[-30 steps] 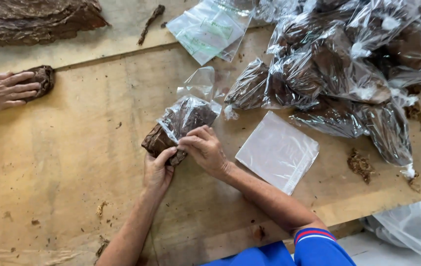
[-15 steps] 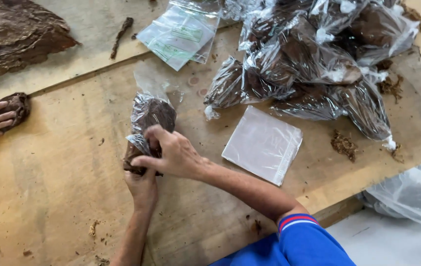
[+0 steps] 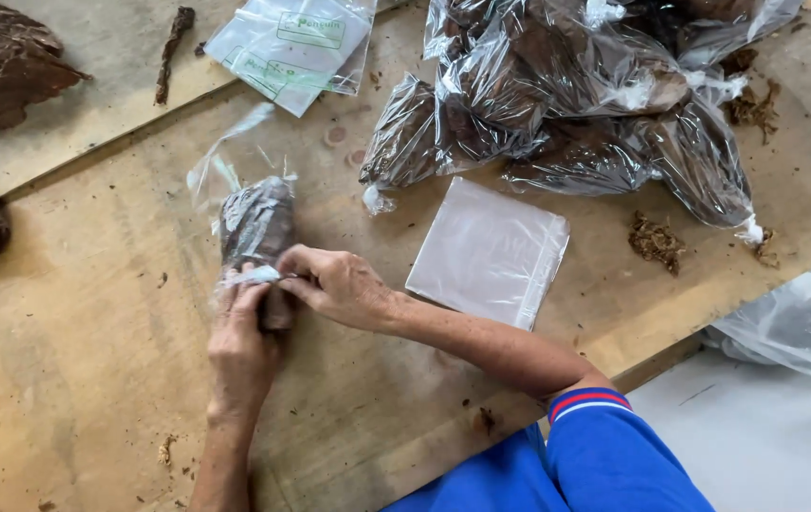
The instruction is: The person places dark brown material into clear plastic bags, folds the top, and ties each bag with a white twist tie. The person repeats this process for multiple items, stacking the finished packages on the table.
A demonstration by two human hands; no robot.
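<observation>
I see my left hand and right hand both closed on a clear bag stuffed with dark brown leaf, lying on the wooden table. Filled bags sit piled behind, near a flat stack of empty bags.

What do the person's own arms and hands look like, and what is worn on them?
Both hands are bare: the left hand and the right hand carry no gloves, rings or watch that I can see. The forearms are uncovered too. The right arm has a blue sleeve with a red and white striped cuff.
</observation>
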